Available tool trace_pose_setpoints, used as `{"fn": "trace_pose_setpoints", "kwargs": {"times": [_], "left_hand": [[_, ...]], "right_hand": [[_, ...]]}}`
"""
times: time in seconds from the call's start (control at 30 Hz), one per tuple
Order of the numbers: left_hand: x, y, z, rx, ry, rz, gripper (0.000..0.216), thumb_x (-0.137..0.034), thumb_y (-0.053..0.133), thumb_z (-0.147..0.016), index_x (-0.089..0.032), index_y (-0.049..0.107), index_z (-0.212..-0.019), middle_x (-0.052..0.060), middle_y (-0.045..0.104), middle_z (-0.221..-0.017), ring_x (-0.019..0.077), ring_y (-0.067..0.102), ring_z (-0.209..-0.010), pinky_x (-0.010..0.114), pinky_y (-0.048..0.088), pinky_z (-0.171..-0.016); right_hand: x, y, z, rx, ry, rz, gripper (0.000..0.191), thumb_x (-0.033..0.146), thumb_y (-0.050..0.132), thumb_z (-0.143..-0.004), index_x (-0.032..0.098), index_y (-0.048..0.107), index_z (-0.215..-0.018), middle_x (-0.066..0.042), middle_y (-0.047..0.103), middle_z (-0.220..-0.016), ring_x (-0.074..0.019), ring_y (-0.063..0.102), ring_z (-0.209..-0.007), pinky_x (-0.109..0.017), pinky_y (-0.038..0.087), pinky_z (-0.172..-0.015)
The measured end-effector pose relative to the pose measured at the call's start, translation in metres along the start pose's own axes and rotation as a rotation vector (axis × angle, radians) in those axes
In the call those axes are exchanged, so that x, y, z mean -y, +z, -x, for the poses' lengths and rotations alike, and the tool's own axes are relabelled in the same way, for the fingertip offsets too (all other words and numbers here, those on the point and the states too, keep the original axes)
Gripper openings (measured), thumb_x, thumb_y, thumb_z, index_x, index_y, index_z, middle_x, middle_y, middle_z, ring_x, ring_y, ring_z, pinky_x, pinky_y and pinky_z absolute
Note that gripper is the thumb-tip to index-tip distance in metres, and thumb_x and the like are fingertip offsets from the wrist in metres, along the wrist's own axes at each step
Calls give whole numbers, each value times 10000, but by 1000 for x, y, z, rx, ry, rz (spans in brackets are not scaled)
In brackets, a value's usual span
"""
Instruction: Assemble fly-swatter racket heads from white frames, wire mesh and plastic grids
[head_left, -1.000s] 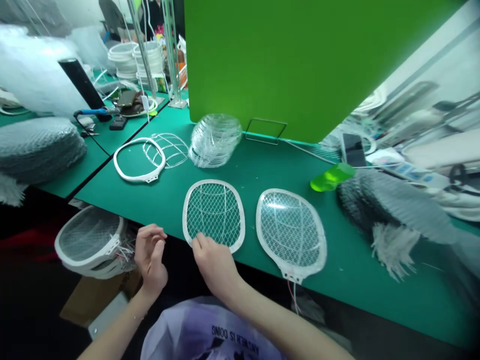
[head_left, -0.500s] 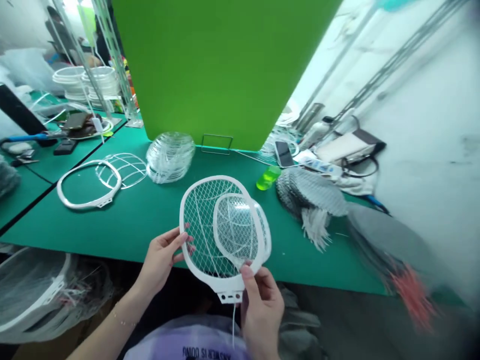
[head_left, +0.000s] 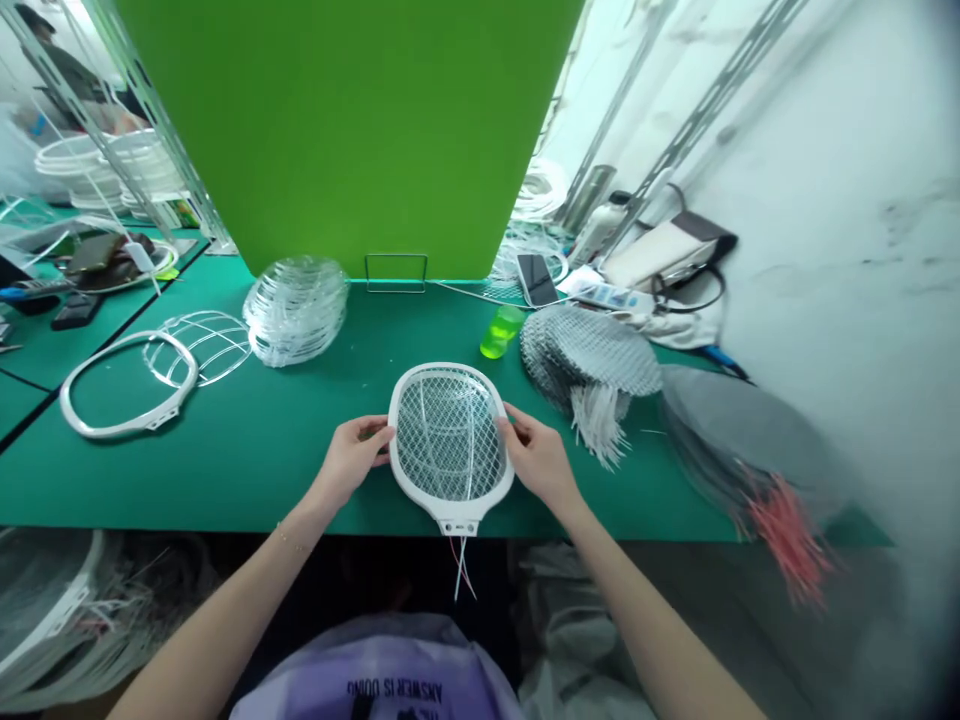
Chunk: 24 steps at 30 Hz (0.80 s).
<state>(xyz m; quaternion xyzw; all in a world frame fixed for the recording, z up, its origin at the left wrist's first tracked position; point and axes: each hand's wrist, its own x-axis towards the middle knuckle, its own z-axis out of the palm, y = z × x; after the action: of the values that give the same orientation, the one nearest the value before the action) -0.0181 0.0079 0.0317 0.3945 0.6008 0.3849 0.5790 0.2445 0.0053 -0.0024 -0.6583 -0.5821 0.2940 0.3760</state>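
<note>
In the view from the head, the left hand pinches the left rim of a white, rounded plastic racket head with criss-cross mesh, thumb on top. The right hand pinches the other side of the rim the same way. The racket head is at the near edge of the flat green table; I cannot tell if it touches the top. Thin red and white wires hang from its narrow end. Past it, to the right, is a see-through bright green bottle, beside a pile of round grey mesh sheets with white wires. Far to the left lie a white oval plastic ring and a heap of clear plastic grids.
</note>
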Motion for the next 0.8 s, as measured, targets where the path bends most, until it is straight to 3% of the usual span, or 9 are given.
{"fn": "trace_pose_setpoints", "kwargs": {"times": [0.2, 0.3, 0.43, 0.53, 0.63, 0.8], "left_hand": [[18, 5, -3, -110, 165, -248, 455, -271, 625, -867, -119, 615, -1297, 72, 692, -941, 178, 672, -766, 321, 614, -647], [23, 5, -3, -133, 273, -403, 394, -290, 604, -881, -142, 666, -1241, 62, 656, -916, 185, 635, -781, 329, 599, -668], [23, 2, -1, -140, 390, -587, 327, -304, 577, -909, -168, 703, -1178, 62, 609, -949, 189, 616, -790, 396, 576, -812], [23, 6, 2, -174, 438, -682, 339, -291, 547, -933, -143, 681, -1206, 136, 572, -1172, 261, 628, -1001, 470, 527, -943], [27, 21, 4, -182, 546, -866, 443, -283, 429, -1001, -128, 527, -1403, 188, 464, -1449, 341, 440, -1368, 544, 384, -1120], [39, 43, 3, 47, 681, -1149, 621, -473, 332, -1036, -162, 258, -1568, 114, 248, -1646, 327, 98, -1540, 562, 268, -1198]], "right_hand": [[3, 1, 3, -17, -75, 213, 573, 490, 416, -956, 111, 632, -1327, -92, 755, -854, -232, 670, -687, -319, 470, -616], [5, 2, 3, 7, -57, 432, 529, 426, 386, -977, 133, 610, -1356, -104, 759, -886, -254, 690, -729, -318, 463, -613], [10, 3, 2, 27, -35, 706, 466, 374, 389, -996, 193, 604, -1368, -110, 763, -966, -265, 711, -822, -310, 484, -641], [12, 5, 4, 40, -41, 782, 462, 374, 359, -1019, 230, 570, -1404, -105, 737, -1131, -251, 711, -877, -298, 502, -645], [13, 7, 7, 63, -2, 811, 487, 377, 302, -1039, 224, 521, -1446, -109, 694, -1240, -241, 707, -910, -291, 512, -636], [13, 5, 7, 130, 51, 799, 525, 376, 245, -1042, 199, 463, -1486, -126, 637, -1319, -272, 684, -993, -331, 541, -705]]}}
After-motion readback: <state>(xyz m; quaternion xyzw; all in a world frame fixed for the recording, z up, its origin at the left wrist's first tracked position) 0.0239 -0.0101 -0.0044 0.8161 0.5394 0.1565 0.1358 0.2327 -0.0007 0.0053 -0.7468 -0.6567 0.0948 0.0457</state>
